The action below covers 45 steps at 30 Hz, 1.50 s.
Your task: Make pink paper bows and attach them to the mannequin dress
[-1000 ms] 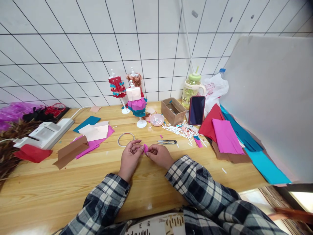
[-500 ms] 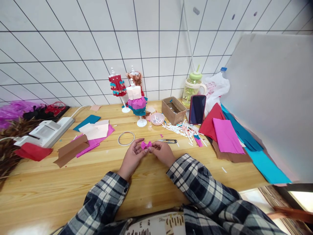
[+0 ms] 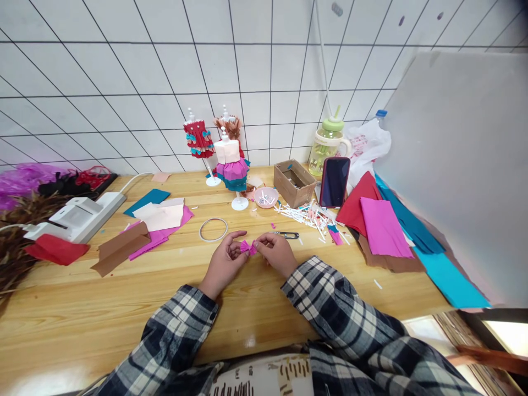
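Note:
A small magenta paper bow [image 3: 248, 248] is held between my two hands above the wooden table. My left hand [image 3: 226, 263] grips its left side with thumb and fingers. On the bow's right end, my right hand [image 3: 277, 253] pinches with thumb and forefinger. Just beyond the right fingers lies a pair of thread snips [image 3: 287, 235], partly covered by that hand. A roll of thin tape or a ring [image 3: 213, 220] rests past my left hand. Farther back stands a small dress form [image 3: 231, 162] in a pale top and a magenta and teal skirt.
Two more dressed forms, one in red [image 3: 198, 137], stand by the tiled wall. A cardboard box [image 3: 295, 192], pink dish [image 3: 266, 188], white paper strips [image 3: 309, 216] and phone [image 3: 334, 182] are right of centre. Crepe paper [image 3: 385, 228] lies right; a power strip [image 3: 99, 217] left.
My right fingers have shifted from the bow's lower edge to its right end. The bow has turned slightly, and the camera view has moved a little.

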### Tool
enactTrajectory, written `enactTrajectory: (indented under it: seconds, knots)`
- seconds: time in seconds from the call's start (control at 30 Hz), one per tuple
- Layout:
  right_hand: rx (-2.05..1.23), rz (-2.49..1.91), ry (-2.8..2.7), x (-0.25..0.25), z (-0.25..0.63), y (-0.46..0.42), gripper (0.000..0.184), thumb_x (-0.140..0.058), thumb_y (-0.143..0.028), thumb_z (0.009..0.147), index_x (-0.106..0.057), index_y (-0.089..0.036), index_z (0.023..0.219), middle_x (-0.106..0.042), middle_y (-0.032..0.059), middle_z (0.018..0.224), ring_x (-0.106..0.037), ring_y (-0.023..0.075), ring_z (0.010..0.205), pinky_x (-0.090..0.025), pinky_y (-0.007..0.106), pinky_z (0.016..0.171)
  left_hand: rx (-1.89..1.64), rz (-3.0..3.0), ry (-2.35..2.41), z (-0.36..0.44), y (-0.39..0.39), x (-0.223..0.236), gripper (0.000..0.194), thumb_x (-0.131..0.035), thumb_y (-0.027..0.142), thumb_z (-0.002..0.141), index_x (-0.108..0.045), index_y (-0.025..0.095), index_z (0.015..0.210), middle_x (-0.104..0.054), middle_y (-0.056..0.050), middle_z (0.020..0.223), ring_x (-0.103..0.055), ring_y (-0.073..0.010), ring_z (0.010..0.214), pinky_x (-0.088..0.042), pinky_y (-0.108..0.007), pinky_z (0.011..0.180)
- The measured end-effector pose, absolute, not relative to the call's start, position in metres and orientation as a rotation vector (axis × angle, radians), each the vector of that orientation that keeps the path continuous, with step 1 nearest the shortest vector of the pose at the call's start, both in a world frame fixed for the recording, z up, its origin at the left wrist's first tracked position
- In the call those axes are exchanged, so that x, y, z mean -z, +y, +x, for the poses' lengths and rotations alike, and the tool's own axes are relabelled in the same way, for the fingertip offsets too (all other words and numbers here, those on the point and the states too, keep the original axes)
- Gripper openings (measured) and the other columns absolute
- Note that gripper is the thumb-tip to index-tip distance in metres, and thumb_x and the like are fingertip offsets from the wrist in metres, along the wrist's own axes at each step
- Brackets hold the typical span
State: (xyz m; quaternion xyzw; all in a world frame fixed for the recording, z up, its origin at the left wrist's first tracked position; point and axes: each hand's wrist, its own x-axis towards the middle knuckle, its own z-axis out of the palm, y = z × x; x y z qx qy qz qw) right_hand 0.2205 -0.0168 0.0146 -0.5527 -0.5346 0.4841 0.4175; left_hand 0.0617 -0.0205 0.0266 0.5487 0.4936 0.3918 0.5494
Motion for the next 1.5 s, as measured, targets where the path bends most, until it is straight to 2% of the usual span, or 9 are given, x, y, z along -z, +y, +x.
enactTrajectory:
  seconds: [0.23, 0.4, 0.5, 0.57, 0.7, 0.93, 1.13, 1.37, 1.5]
  knots:
    - [-1.192, -1.347, -1.356, -0.011, 0.223, -0.016, 0.021, -0.059, -0.038, 0.076, -0.063, -0.018, 0.074, -0.06, -0.0014, 0.062, -0.05, 0.0111, 0.052, -0.04, 0.022, 0.048, -0.957, 1.286, 1.089, 0.057, -0.021, -0.026, 0.056, -0.069, 0.031, 0.074, -0.048, 0.017, 0.124, -0.066, -0.003, 0.087, -0.062, -0.0167, 0.083, -0.047, -0.029, 0.078]
    - [-1.18, -1.362, -1.424, -0.011, 0.222, -0.017, 0.02, -0.058, -0.037, 0.078, -0.063, -0.017, 0.075, -0.06, -0.0012, 0.063, -0.05, 0.0108, 0.053, -0.041, 0.023, 0.05, -0.967, 1.178, 1.151, 0.055, -0.019, -0.028, 0.054, -0.073, 0.035, 0.07, -0.053, 0.017, 0.117, -0.066, 0.001, 0.076, -0.063, -0.0152, 0.074, -0.045, -0.027, 0.073]
    - [-0.971, -1.359, -1.52, -0.015, 0.223, -0.021, 0.024, -0.061, -0.034, 0.078, -0.064, -0.017, 0.095, -0.063, 0.0005, 0.078, -0.051, 0.0107, 0.056, -0.045, 0.025, 0.056, -0.974, 1.15, 1.157, 0.056, -0.019, -0.029, 0.056, -0.075, 0.035, 0.069, -0.052, 0.017, 0.117, -0.066, 0.002, 0.075, -0.062, -0.0145, 0.071, -0.045, -0.026, 0.071]
    - [-0.722, -1.302, -1.666, -0.019, 0.225, -0.024, 0.029, -0.062, -0.032, 0.079, -0.064, -0.019, 0.105, -0.063, 0.0031, 0.09, -0.055, 0.0135, 0.068, -0.048, 0.029, 0.069, -0.988, 1.148, 1.172, 0.056, -0.02, -0.03, 0.056, -0.075, 0.035, 0.069, -0.052, 0.017, 0.117, -0.066, 0.002, 0.074, -0.062, -0.0147, 0.071, -0.045, -0.026, 0.071]
    - [-0.375, -1.226, -1.924, -0.024, 0.228, -0.028, 0.016, -0.063, -0.029, 0.08, -0.07, -0.021, 0.093, -0.062, 0.0064, 0.099, -0.054, 0.0204, 0.093, -0.041, 0.037, 0.091, -0.983, 1.166, 1.164, 0.057, -0.02, -0.029, 0.056, -0.074, 0.035, 0.07, -0.051, 0.017, 0.117, -0.067, 0.001, 0.075, -0.063, -0.0155, 0.073, -0.045, -0.027, 0.073]
    - [-0.158, -1.284, -2.073, -0.025, 0.229, -0.03, 0.014, -0.06, -0.032, 0.086, -0.071, -0.027, 0.093, -0.062, 0.004, 0.115, -0.051, 0.0231, 0.101, -0.035, 0.041, 0.092, -1.001, 1.189, 1.153, 0.057, -0.02, -0.028, 0.054, -0.074, 0.035, 0.07, -0.052, 0.017, 0.116, -0.068, 0.001, 0.074, -0.064, -0.0155, 0.075, -0.046, -0.028, 0.076]
    - [-0.178, -1.281, -2.031, -0.026, 0.228, -0.031, 0.013, -0.059, -0.029, 0.086, -0.071, -0.026, 0.087, -0.065, 0.0024, 0.11, -0.052, 0.0217, 0.101, -0.034, 0.041, 0.094, -0.997, 1.186, 1.105, 0.056, -0.022, -0.029, 0.05, -0.073, 0.033, 0.072, -0.054, 0.018, 0.116, -0.068, 0.0, 0.077, -0.064, -0.0165, 0.08, -0.046, -0.03, 0.08]
    - [-0.358, -1.313, -1.89, -0.022, 0.229, -0.023, 0.005, -0.065, -0.025, 0.081, -0.069, -0.022, 0.08, -0.066, 0.0025, 0.092, -0.057, 0.0183, 0.09, -0.035, 0.038, 0.1, -0.952, 1.239, 0.963, 0.051, -0.022, -0.028, 0.044, -0.072, 0.021, 0.07, -0.06, 0.019, 0.113, -0.068, -0.003, 0.089, -0.062, -0.0169, 0.09, -0.046, -0.029, 0.085]
    - [-0.248, -1.322, -1.999, -0.026, 0.231, -0.025, 0.011, -0.06, -0.029, 0.086, -0.07, -0.024, 0.085, -0.066, 0.003, 0.096, -0.054, 0.0196, 0.094, -0.035, 0.038, 0.093, -0.983, 1.137, 0.975, 0.051, -0.021, -0.028, 0.043, -0.066, 0.035, 0.077, -0.057, 0.018, 0.116, -0.068, -0.005, 0.088, -0.064, -0.0189, 0.085, -0.049, -0.034, 0.082]
